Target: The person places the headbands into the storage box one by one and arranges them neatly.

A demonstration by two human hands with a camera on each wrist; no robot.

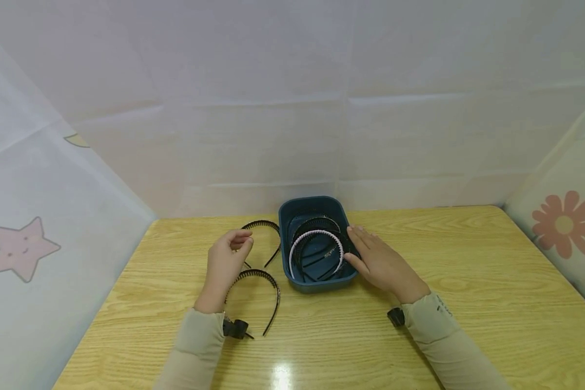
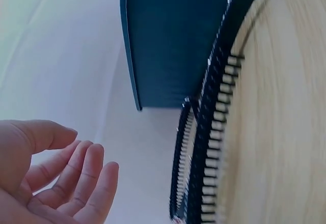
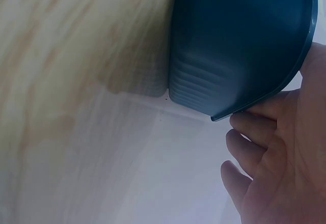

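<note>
A dark blue plastic bin point(image 1: 317, 288) stands on the table with several headbands inside. On top lies a pale pink headband point(image 1: 317, 232) over black ones point(image 1: 320, 219). My right hand point(image 1: 382, 265) rests against the bin's right rim, fingers straight; the right wrist view shows the fingers point(image 3: 249, 127) at the rim's outer edge. Left of the bin, my left hand point(image 1: 226, 268) is raised, loosely bent and holding nothing. It hovers by two black toothed headbands on the table: a far one point(image 1: 261, 222) beside the bin and a nearer one point(image 1: 254, 272), partly hidden by the arm.
The wood-grain table point(image 1: 468, 325) extends to both sides and toward me. A pale cloth backdrop point(image 1: 273, 108) rises right behind the bin and along the sides. Black wrist straps with cameras point(image 1: 235, 328) sit at both cuffs.
</note>
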